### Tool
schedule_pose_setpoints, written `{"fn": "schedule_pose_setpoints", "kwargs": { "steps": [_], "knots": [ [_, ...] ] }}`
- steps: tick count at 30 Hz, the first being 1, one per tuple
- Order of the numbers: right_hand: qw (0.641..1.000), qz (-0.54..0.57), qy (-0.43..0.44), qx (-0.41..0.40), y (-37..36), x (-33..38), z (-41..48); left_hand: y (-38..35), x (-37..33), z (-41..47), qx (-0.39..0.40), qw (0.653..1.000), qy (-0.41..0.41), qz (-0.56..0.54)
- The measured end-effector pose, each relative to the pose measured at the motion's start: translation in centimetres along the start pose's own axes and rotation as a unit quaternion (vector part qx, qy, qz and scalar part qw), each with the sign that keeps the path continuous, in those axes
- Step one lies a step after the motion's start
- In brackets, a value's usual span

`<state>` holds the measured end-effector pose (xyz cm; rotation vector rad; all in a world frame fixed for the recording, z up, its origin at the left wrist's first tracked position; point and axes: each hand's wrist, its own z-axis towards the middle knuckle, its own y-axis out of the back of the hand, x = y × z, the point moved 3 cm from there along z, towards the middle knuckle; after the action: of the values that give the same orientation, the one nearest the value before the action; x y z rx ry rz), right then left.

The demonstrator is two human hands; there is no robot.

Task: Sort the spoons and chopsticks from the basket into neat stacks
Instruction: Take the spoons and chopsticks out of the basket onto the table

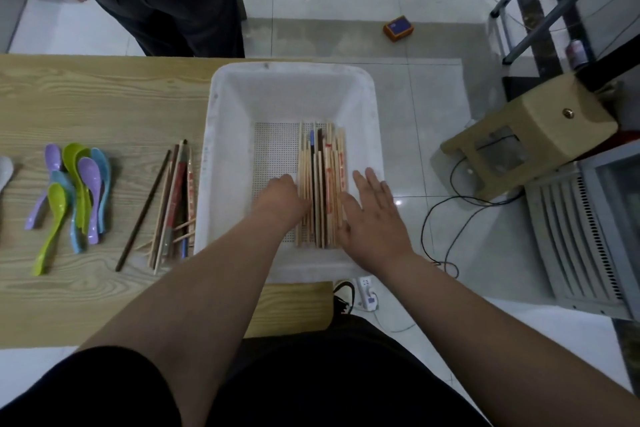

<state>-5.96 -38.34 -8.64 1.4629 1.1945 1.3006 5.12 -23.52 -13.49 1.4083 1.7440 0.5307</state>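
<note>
Squaring the last pale wooden chopsticks (322, 184) inside the white perforated plastic basket (225, 149), you press your flat, straight-fingered right hand (372, 211) against one side and your left hand (282, 199) against the other, its fingers hidden and its grip unreadable, while the pastel plastic spoons (79, 191) and an untidy chopstick pile (173, 204) already lie on the light wooden table (104, 97).

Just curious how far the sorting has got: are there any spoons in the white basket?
No, the basket holds only chopsticks, while the coloured spoons lie on the table to its left.
</note>
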Motion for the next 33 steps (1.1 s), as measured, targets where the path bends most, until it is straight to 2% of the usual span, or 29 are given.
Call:
{"fn": "schedule_pose_setpoints", "kwargs": {
  "steps": [8,13,30,33],
  "knots": [
    [1.0,-0.013,0.016,-0.009,-0.5,-0.2,0.1,-1.5,0.0,0.7,-0.035,0.998,0.047,-0.022],
    [1.0,-0.012,0.019,-0.022,-0.4,-0.1,0.1,-1.8,-0.3,0.4,-0.047,0.997,0.045,-0.027],
    [1.0,-0.017,0.013,-0.021,-0.5,0.0,0.2,-1.1,0.0,0.9,-0.024,0.996,0.084,0.022],
    [1.0,-0.016,0.011,-0.02,-0.5,0.0,0.2,-1.0,0.9,1.0,-0.028,0.996,0.09,0.004]
  ]
}}
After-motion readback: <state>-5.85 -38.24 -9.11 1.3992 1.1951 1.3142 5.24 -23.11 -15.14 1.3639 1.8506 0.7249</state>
